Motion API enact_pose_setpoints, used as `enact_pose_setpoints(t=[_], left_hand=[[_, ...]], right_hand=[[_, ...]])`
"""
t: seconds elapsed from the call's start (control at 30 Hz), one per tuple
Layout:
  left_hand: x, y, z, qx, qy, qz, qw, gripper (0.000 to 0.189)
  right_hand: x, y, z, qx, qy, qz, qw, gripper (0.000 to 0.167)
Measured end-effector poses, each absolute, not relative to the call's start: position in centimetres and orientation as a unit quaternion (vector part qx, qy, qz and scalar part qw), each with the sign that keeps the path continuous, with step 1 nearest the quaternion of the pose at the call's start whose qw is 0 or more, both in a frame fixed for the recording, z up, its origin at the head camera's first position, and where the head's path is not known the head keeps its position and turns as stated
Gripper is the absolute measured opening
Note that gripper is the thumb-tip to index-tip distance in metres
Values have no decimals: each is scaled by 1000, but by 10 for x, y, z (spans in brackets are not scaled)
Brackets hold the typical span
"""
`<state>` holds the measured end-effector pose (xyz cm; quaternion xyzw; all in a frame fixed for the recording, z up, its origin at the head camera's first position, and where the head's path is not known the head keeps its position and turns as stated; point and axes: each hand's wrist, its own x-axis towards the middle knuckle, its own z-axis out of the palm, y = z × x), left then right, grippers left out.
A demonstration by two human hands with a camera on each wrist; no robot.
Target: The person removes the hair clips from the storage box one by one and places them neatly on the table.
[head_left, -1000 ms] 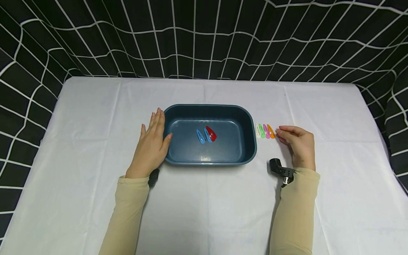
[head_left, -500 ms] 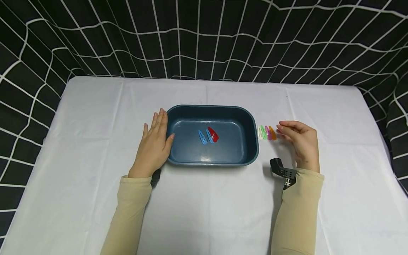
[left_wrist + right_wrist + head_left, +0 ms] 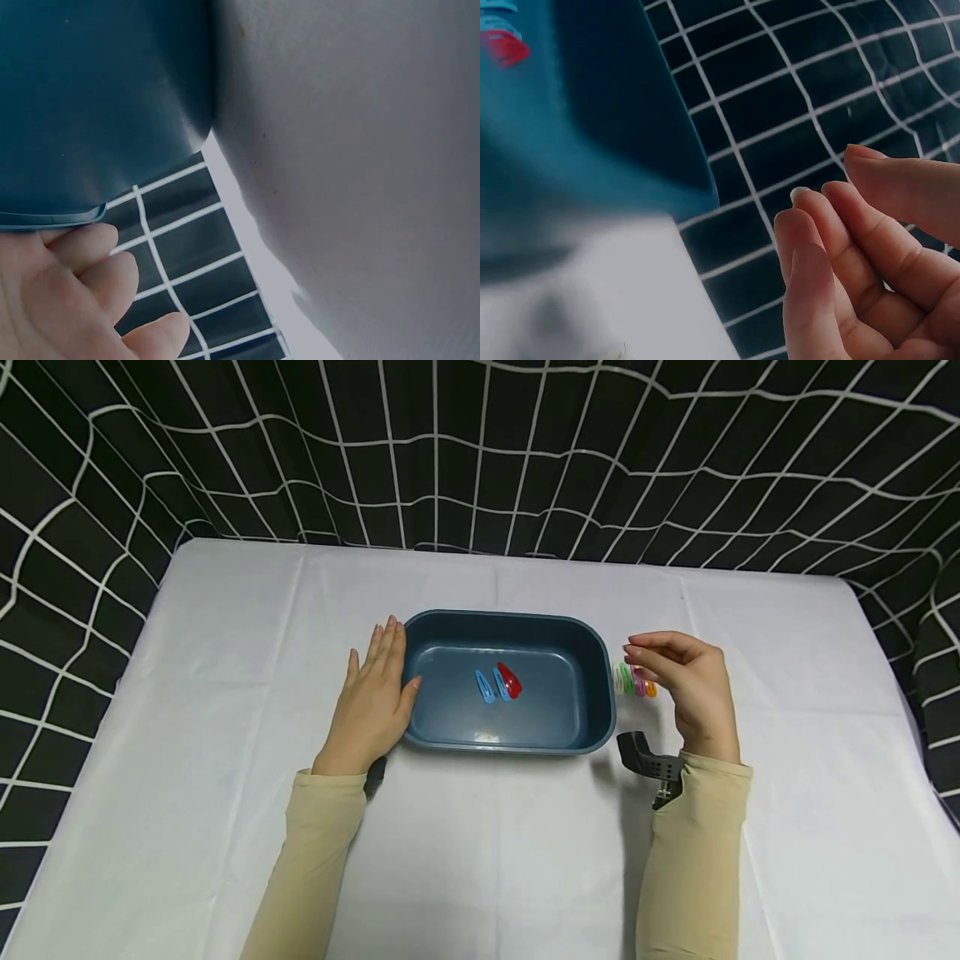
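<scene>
My left hand (image 3: 367,710) lies with straight fingers along the left end of a dark blue rectangular tub (image 3: 510,735), its thumb over the rim. In the left wrist view, the fingertips (image 3: 112,285) show just under the tub's rim. Two blue snap hair clips (image 3: 485,686) and a red one (image 3: 510,680) lie on the tub's floor. Right of the tub is a row of clips: whitish, green (image 3: 626,678), pink and orange (image 3: 651,688), partly covered from above by my right hand (image 3: 686,685). This hand hovers with loosely bent fingers; the right wrist view shows nothing between them.
A white cloth (image 3: 465,843) covers the table. Black fabric with a white grid (image 3: 495,460) hangs behind and at both sides. A black wrist camera mount (image 3: 648,760) juts inward from the right sleeve.
My right hand has risen from beside the orange clip and moved left over the row toward the tub. The left hand stays against the tub. The head view has shifted slightly.
</scene>
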<state>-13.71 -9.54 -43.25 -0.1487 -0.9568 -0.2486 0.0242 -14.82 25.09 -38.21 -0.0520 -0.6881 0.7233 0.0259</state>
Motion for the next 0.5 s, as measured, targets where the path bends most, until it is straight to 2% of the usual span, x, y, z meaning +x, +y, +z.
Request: enact_pose_setpoints(t=[0.37, 0.5], left_hand=[[-137, -94, -433, -150, -956, -250, 30, 64], [-137, -94, -432, -149, -956, -251, 30, 64]], right_hand=[[-156, 225, -374, -1, -745, 667, -3, 7], [-161, 214, -371, 16, -780, 625, -23, 16]])
